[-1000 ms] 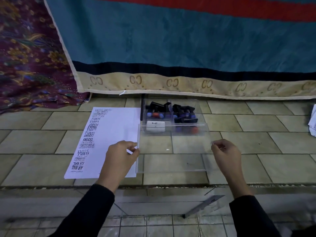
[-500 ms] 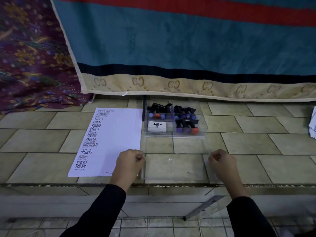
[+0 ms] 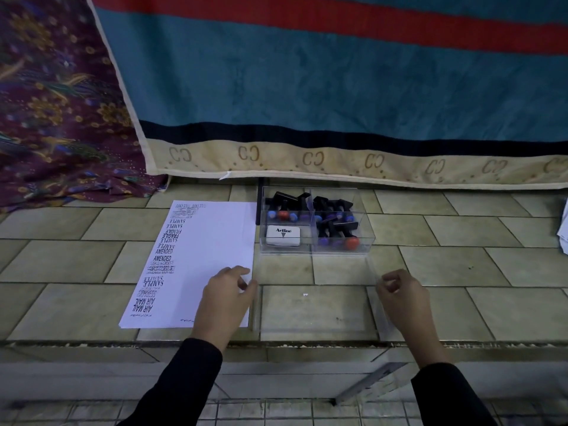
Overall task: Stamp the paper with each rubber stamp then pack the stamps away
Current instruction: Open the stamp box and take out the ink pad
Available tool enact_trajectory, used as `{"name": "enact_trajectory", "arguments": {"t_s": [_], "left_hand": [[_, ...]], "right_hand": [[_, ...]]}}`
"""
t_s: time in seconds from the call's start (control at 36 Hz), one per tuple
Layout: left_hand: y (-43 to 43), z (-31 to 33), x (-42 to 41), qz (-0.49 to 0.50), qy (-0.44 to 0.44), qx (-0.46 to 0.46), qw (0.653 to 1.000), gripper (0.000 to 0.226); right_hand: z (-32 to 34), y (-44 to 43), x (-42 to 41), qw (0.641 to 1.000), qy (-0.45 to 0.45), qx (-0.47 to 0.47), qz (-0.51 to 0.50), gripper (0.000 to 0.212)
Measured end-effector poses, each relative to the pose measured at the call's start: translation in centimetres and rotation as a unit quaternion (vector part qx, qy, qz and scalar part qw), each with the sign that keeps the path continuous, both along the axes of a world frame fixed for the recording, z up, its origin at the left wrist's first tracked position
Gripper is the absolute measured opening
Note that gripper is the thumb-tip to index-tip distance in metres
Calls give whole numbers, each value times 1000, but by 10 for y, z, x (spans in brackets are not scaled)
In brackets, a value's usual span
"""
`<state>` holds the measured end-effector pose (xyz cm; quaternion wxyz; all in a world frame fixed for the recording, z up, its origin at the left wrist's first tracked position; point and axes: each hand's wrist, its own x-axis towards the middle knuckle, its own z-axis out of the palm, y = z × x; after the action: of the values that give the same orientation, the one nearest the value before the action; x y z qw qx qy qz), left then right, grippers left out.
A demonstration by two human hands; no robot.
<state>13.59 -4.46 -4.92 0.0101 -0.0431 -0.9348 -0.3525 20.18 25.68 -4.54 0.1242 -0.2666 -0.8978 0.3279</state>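
A floral cloth [image 3: 55,103] hangs at the far left, beside a teal blanket [image 3: 338,87] that drapes down to the tiled ledge [image 3: 76,259]. The paper [image 3: 212,241] lies flat on the tiles with its long axis running away from the person. A column of stamped words runs down its left side, turned sideways. The left hand [image 3: 226,298] rests over the paper's near right corner, fingers loosely curled, thumb at the left wall of the clear lid [image 3: 313,305]. Whether it pinches that wall cannot be told. The lid lies just in front of the clear box [image 3: 365,238], both with their long sides across the view. The box holds the ink pad [image 3: 283,235] at its near left and the stamps [image 3: 335,224] lying jumbled. The right hand [image 3: 402,298] curls at the lid's right wall, its grip unclear. A second ago the lid was tilted up against the box front. Now it is down flat, nearer the person.
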Motion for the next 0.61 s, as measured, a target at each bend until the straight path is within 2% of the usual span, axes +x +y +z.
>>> {"name": "enact_trajectory", "arguments": {"t_s": [0.11,0.22,0.33,0.42,0.5,0.61], "left_hand": [[-18,0,-14,16,47,-23,999,25],[-30,-7,-27,25,17,-20,999,24],[-34,-15,-32,29,1,28,999,19],[-38,-18,-36,32,-28,73,996,15],[-43,-20,-39,27,-53,106,993,11],[-49,-20,-45,15,-86,147,985,12]], "right_hand": [[28,-21,-27,994,80,36,73,18],[53,-54,-76,980,110,35,162,21],[62,-81,-122,962,53,59,263,30],[61,-94,-145,952,3,80,294,29],[57,-99,-159,935,-66,101,333,39],[52,-101,-171,922,-115,120,350,40]]}}
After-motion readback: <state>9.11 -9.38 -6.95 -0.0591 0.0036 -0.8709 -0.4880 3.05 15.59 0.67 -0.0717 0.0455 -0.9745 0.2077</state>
